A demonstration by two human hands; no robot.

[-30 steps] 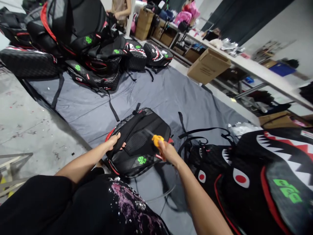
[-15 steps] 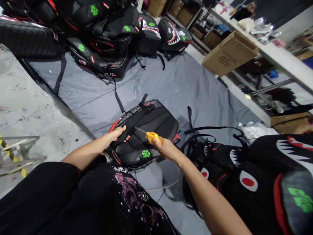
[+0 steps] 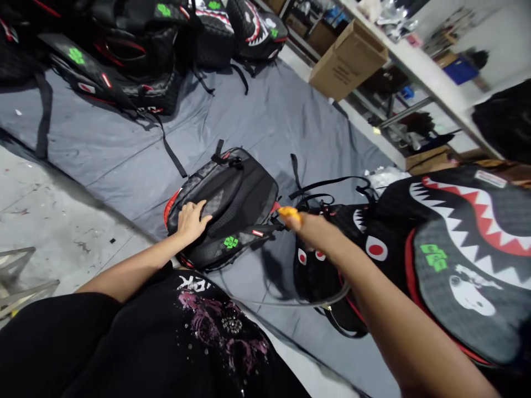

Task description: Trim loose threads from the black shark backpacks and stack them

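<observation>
A black backpack (image 3: 253,188) with a green patch lies strap side up on the grey sheet in front of me. My left hand (image 3: 193,222) rests on its near left part, thumb apart from the fingers, pressing on the surface rather than wrapped round it. My right hand (image 3: 309,228) is closed around an orange air blow gun (image 3: 289,213) at the backpack's right end. From the gun a clear hose (image 3: 286,303) curves down and back to the left. The gun's nozzle is hard to make out here.
Several backpacks (image 3: 124,61) are piled at the far left. More, with shark-mouth prints (image 3: 477,221), stand close on my right. A cardboard box (image 3: 347,61) leans by a white shelf bench (image 3: 431,72). The grey sheet (image 3: 265,110) covers the work surface.
My right hand has swung the blow gun rightward, from over the backpack's middle to its right end. My left hand has let go of the strap and now lies flatter on the backpack.
</observation>
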